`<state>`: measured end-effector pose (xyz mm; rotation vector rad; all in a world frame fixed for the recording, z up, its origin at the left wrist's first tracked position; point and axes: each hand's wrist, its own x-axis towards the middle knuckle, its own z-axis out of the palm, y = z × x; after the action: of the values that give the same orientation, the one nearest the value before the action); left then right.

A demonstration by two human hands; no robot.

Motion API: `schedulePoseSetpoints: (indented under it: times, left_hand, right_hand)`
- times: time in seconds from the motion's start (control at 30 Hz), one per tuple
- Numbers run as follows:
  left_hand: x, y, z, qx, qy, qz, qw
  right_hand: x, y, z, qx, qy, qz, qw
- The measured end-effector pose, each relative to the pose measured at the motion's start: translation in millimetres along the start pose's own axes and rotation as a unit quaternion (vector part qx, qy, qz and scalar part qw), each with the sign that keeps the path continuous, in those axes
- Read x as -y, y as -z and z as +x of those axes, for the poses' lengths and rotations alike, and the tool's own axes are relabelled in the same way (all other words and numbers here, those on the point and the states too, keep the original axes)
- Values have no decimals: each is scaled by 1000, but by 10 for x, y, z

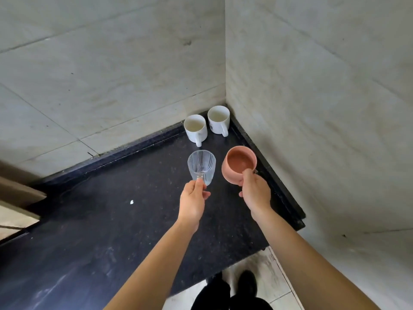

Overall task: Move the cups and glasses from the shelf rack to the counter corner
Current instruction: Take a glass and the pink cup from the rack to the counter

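Placing step. Left hand (192, 201) fingers hold glass (201, 166); right hand (256, 191) fingers hold pink cup (239, 164), near two white mugs (195, 128) in table (111, 220) far-right corner. Next: set both upright beside mugs, release.

The counter (100, 220) is black, faintly speckled. Two mugs (195, 128) are white (one (218, 119) bears a dark print). The glass (201, 166) is clear, ribbed; the cup (239, 166) terracotta pink.
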<state>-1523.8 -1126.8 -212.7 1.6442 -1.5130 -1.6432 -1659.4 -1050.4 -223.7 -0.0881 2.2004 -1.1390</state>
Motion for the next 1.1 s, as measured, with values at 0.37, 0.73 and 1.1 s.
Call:
schedulePoseSetpoints:
  times: [0.37,0.73,1.1]
  left_hand:
    - [133,-365,1107,41,60,7,997]
    - [24,-567,1430,80,60,1,995]
    - [-177,-483,1418,96,0,115,989]
  right_hand:
    - [212,-472,976,-6,-24,-80,997]
    - [274,-761,1320,-9,-21,-85,996]
    - [323,-617,1394,12,41,-196,980]
